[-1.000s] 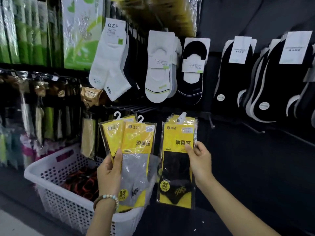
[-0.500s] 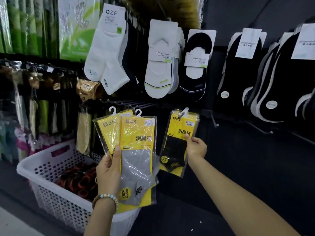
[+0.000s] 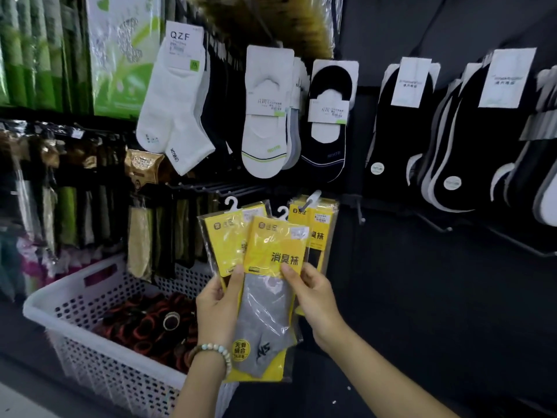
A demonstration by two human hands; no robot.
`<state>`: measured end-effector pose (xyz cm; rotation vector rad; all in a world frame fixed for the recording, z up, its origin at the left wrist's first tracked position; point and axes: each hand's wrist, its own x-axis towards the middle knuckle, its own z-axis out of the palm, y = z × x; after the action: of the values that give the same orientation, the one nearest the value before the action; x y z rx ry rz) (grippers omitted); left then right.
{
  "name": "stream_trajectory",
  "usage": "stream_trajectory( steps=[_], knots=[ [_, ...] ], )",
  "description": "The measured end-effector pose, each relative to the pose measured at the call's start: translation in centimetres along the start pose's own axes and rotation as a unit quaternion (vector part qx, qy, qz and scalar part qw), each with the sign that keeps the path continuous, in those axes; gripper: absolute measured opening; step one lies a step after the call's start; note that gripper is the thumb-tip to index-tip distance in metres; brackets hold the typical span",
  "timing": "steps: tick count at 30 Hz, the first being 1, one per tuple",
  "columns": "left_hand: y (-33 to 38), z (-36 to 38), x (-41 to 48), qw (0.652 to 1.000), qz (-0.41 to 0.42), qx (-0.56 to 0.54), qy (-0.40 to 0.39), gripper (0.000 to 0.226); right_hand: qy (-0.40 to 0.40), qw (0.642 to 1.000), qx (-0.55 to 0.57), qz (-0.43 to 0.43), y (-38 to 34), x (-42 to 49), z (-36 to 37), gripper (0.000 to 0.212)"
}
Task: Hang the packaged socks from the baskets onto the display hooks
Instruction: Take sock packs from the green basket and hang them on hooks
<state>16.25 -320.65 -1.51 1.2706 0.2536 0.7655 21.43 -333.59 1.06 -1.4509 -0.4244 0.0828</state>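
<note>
My left hand (image 3: 218, 309) grips two yellow sock packs with white hangers, fanned out: a rear pack (image 3: 224, 236) and a front pack (image 3: 268, 297) holding grey socks. My right hand (image 3: 316, 300) pinches the right edge of the front grey-sock pack, thumb on its yellow card. Behind both, a yellow pack with black socks (image 3: 319, 227) hangs by its white hanger on a display hook (image 3: 310, 200). At lower left stands the white perforated basket (image 3: 90, 285).
White ankle socks (image 3: 174, 110), white and black no-show socks (image 3: 268, 116) and black liner socks (image 3: 401, 131) hang above. Bare hooks (image 3: 434, 224) jut out at right. Dark packaged goods hang at left. The basket holds red-and-black items (image 3: 147, 327).
My right hand has let go of the black-sock pack, which now hangs on the hook, and has come back to pinch the front grey-sock pack in my left hand.
</note>
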Motion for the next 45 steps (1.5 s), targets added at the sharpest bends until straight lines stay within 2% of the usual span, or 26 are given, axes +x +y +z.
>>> stream_trajectory(
  steps=[3, 6, 10, 18, 21, 25, 29, 32, 34, 37, 41, 43, 45],
  knots=[
    [0.2, 0.3, -0.2, 1.000, 0.010, 0.009, -0.017, 0.034, 0.034, 0.998, 0.042, -0.017, -0.3, -0.7, -0.5, 0.013],
    [0.2, -0.1, -0.3, 0.999, 0.035, 0.029, 0.000, 0.033, 0.073, 0.995, 0.069, -0.014, 0.0, -1.0, -1.4, 0.014],
    [0.5, -0.9, -0.3, 0.997, 0.035, 0.050, 0.036, 0.017, 0.104, 0.994, 0.042, -0.007, 0.0, -0.3, -2.8, 0.017],
    [0.4, -2.2, 1.4, 0.995, 0.049, 0.067, 0.055, 0.021, 0.125, 0.989, -0.082, -0.006, -1.1, 4.2, -3.4, 0.017],
    [0.7, -2.2, 1.6, 0.995, 0.058, 0.073, 0.047, 0.016, 0.156, 0.983, -0.096, 0.020, -0.6, 6.1, -3.6, 0.020],
    [0.7, -2.1, 1.4, 0.993, 0.063, 0.088, 0.038, 0.016, 0.215, 0.970, -0.082, 0.077, 0.2, 8.5, -4.5, 0.040],
    [0.4, -1.9, 1.5, 0.996, 0.049, 0.070, 0.036, 0.010, 0.253, 0.955, -0.047, 0.151, 1.8, 8.9, -5.7, 0.020],
    [0.2, -1.6, 1.4, 0.997, 0.039, 0.057, 0.022, 0.009, 0.279, 0.947, -0.048, 0.152, 2.7, 7.7, -6.4, 0.021],
    [-0.1, -1.1, 1.2, 0.998, 0.036, 0.060, 0.009, 0.012, 0.240, 0.961, -0.024, 0.139, 2.5, 6.3, -6.0, 0.018],
    [-0.8, -0.5, 1.1, 0.998, 0.022, 0.062, -0.015, 0.019, 0.103, 0.990, -0.023, 0.098, 0.9, 3.9, -4.4, 0.020],
    [-1.6, 0.9, 0.3, 0.993, 0.024, 0.075, -0.083, 0.024, -0.044, 0.997, -0.010, 0.062, -0.4, 1.3, -2.6, 0.028],
    [-1.7, 1.7, -0.2, 0.990, 0.034, 0.080, -0.115, 0.025, -0.053, 0.997, 0.018, 0.049, -0.4, 0.6, -2.4, 0.025],
    [-1.8, 2.3, -0.4, 0.989, 0.036, 0.070, -0.128, 0.027, -0.024, 0.999, 0.035, 0.024, -0.4, 0.2, -2.6, 0.021]
  ],
)
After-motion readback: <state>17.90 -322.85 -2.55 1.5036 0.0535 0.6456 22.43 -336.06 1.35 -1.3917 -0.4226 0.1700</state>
